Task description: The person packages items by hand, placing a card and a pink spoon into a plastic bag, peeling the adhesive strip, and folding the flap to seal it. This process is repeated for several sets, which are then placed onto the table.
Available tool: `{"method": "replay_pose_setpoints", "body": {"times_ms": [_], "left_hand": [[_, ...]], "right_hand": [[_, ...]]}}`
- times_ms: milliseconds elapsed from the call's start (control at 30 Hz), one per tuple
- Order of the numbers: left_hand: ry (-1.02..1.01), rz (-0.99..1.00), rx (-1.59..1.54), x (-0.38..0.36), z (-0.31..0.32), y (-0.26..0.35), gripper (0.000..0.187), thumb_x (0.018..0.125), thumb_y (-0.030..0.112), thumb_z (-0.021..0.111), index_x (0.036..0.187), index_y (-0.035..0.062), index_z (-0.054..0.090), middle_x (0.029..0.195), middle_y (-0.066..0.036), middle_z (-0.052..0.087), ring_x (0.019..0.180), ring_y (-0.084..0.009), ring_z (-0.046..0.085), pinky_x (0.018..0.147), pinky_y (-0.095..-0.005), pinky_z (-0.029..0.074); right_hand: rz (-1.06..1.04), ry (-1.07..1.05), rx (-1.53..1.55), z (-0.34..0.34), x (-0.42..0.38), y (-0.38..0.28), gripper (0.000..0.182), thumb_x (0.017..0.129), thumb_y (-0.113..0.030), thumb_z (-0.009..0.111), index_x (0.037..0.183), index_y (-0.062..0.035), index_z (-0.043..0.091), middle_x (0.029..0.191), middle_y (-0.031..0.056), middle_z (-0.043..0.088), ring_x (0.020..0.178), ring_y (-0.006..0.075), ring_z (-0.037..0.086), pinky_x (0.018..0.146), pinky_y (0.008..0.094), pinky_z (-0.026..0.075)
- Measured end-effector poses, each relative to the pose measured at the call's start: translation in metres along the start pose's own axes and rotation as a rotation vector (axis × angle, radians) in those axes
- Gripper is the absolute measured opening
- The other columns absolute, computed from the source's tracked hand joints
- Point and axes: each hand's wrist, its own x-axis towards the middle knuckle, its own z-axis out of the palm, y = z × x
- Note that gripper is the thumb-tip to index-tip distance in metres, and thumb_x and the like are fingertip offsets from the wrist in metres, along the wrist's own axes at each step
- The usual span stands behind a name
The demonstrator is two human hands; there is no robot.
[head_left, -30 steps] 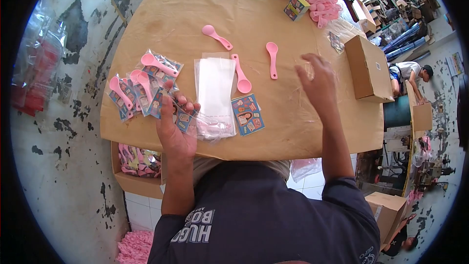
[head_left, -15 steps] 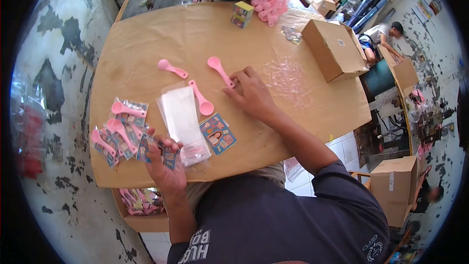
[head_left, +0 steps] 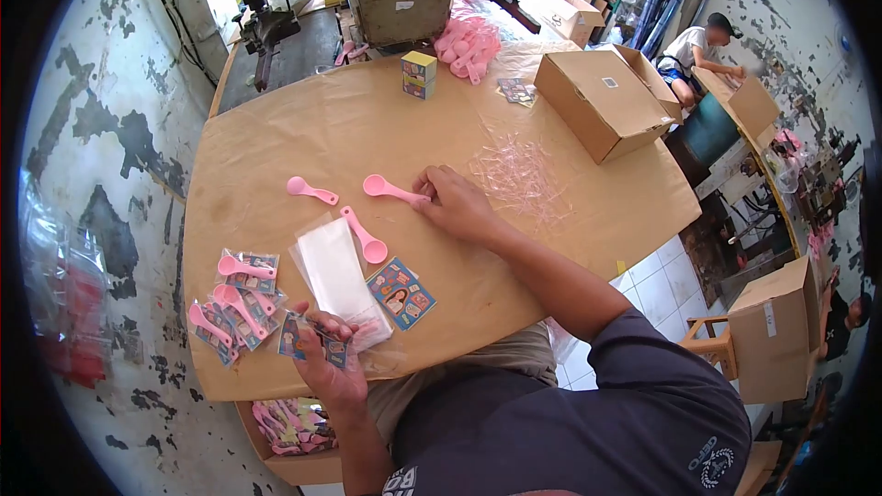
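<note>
My right hand (head_left: 459,208) has its fingers closed on the handle end of a pink measuring spoon (head_left: 381,186), its bowl pointing left. Printed blue cards (head_left: 292,335), seemingly in clear plastic, are gripped in my left hand (head_left: 333,378). Beside that hand lies a stack of clear plastic bags (head_left: 329,262). Two more loose spoons rest near the bags, one pink spoon (head_left: 312,190) above and another spoon (head_left: 366,237) at their right edge. Just right of the bags is a small stack of blue printed cards (head_left: 402,294). Several bagged spoons with cards (head_left: 237,312) are piled at the left.
Clear pinkish strips (head_left: 522,174) are scattered right of centre. A cardboard box (head_left: 602,96), a small yellow-topped box (head_left: 419,75) and a heap of pink spoons (head_left: 469,44) stand farther back. Below the table edge sits a filled carton (head_left: 303,468). Another person (head_left: 698,60) works at the right.
My right hand has closed on the spoon's handle and turned the spoon from steeply slanted to nearly level. The left hand keeps its hold on the cards. The whole view has shifted with my head.
</note>
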Motion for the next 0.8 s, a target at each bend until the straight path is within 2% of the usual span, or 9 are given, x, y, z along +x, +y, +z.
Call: {"method": "replay_pose_setpoints", "body": {"times_ms": [100, 167, 333, 400, 500, 567, 800], "left_hand": [[-0.002, 0.000, -0.006, -0.005, -0.006, -0.004, 0.048, 0.106, 0.036, 0.061, 0.138, 0.0027, 0.046, 0.088, -0.005, 0.058, 0.078, -0.0149, 0.059, 0.077, -0.0354, 0.056], [-0.010, 0.013, 0.009, -0.007, -0.007, -0.003, 0.048, 0.106, 0.036, 0.061, 0.138, 0.0025, 0.046, 0.087, -0.005, 0.057, 0.079, -0.0146, 0.059, 0.077, -0.0354, 0.056], [-0.021, 0.050, 0.021, -0.009, -0.004, 0.000, 0.050, 0.106, 0.037, 0.060, 0.139, 0.0024, 0.045, 0.087, -0.004, 0.057, 0.079, -0.0138, 0.058, 0.078, -0.0352, 0.056], [-0.066, 0.060, 0.023, -0.009, -0.003, 0.001, 0.048, 0.107, 0.034, 0.060, 0.141, 0.0041, 0.045, 0.089, -0.004, 0.056, 0.083, -0.0121, 0.057, 0.079, -0.0326, 0.056], [-0.041, 0.065, 0.011, -0.010, 0.001, 0.000, 0.050, 0.106, 0.037, 0.060, 0.139, 0.0028, 0.045, 0.087, -0.004, 0.057, 0.079, -0.0136, 0.058, 0.078, -0.0346, 0.055], [-0.044, 0.060, 0.013, -0.012, 0.003, 0.000, 0.050, 0.106, 0.037, 0.060, 0.139, 0.0029, 0.045, 0.087, -0.004, 0.056, 0.079, -0.0137, 0.058, 0.078, -0.0348, 0.054], [-0.059, 0.086, 0.003, -0.017, 0.003, 0.003, 0.047, 0.106, 0.035, 0.061, 0.138, 0.0029, 0.046, 0.087, -0.004, 0.056, 0.079, -0.0137, 0.058, 0.078, -0.0349, 0.053]], "right_hand": [[0.019, -0.064, 0.159, -0.007, 0.003, 0.007, 0.025, 0.093, -0.023, 0.074, 0.108, -0.0044, 0.067, 0.095, 0.0090, 0.067, 0.086, 0.0208, 0.065, 0.077, 0.0371, 0.052], [0.105, -0.123, 0.219, -0.015, 0.003, 0.002, 0.024, 0.088, -0.021, 0.076, 0.102, -0.0040, 0.069, 0.092, 0.0117, 0.071, 0.088, 0.0274, 0.068, 0.079, 0.0412, 0.053], [0.064, -0.081, 0.209, -0.012, 0.003, 0.006, 0.023, 0.089, -0.023, 0.075, 0.100, -0.0029, 0.071, 0.090, 0.0127, 0.071, 0.085, 0.0289, 0.069, 0.076, 0.0416, 0.053], [0.075, -0.083, 0.227, -0.011, 0.003, 0.008, 0.023, 0.090, -0.023, 0.074, 0.100, -0.0025, 0.071, 0.091, 0.0136, 0.072, 0.084, 0.0299, 0.069, 0.075, 0.0419, 0.053], [0.056, -0.070, 0.209, -0.009, 0.004, 0.012, 0.024, 0.091, -0.023, 0.073, 0.100, -0.0019, 0.071, 0.092, 0.0152, 0.073, 0.086, 0.0311, 0.070, 0.077, 0.0424, 0.053], [0.048, -0.062, 0.200, -0.010, 0.003, 0.011, 0.024, 0.093, -0.022, 0.072, 0.104, -0.0005, 0.070, 0.090, 0.0118, 0.072, 0.082, 0.0226, 0.068, 0.074, 0.0361, 0.053], [0.066, -0.060, 0.225, -0.007, 0.002, 0.014, 0.024, 0.094, -0.022, 0.072, 0.106, -0.0008, 0.070, 0.092, 0.0119, 0.072, 0.083, 0.0226, 0.068, 0.076, 0.0358, 0.054]]}}
